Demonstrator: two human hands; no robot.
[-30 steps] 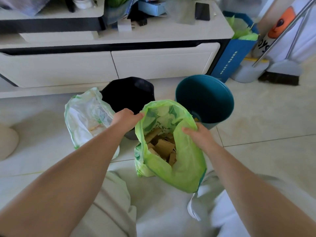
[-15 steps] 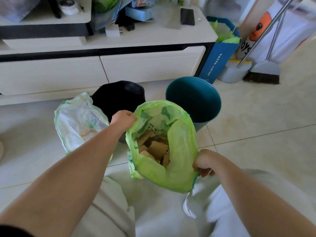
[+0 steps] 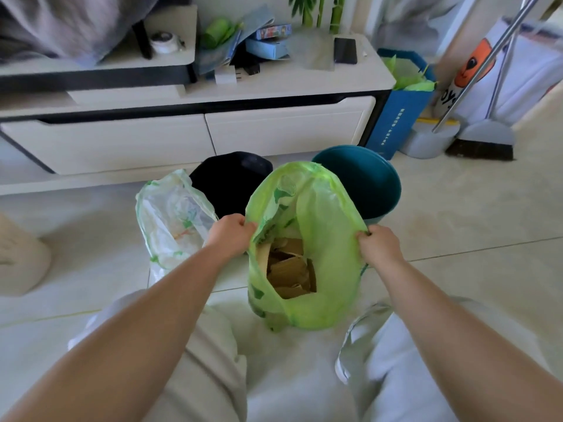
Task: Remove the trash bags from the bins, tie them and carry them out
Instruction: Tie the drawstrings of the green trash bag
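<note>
Right hand [image 3: 379, 246] up — on bag [image 3: 320, 208] rim

Thin, slightly glossy green plastic bag [image 3: 320, 214]; matt brown cardboard scraps [image 3: 291, 269], apparently; smooth, faintly shiny floor tiles [image 3: 457, 214].

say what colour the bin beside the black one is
The bin is teal; the head view shows it best.

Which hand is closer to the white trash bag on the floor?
Left. The left hand grips the green bag by its rim, right beside the white trash bag. The right hand grips the opposite rim, with the green bag in between.
</note>
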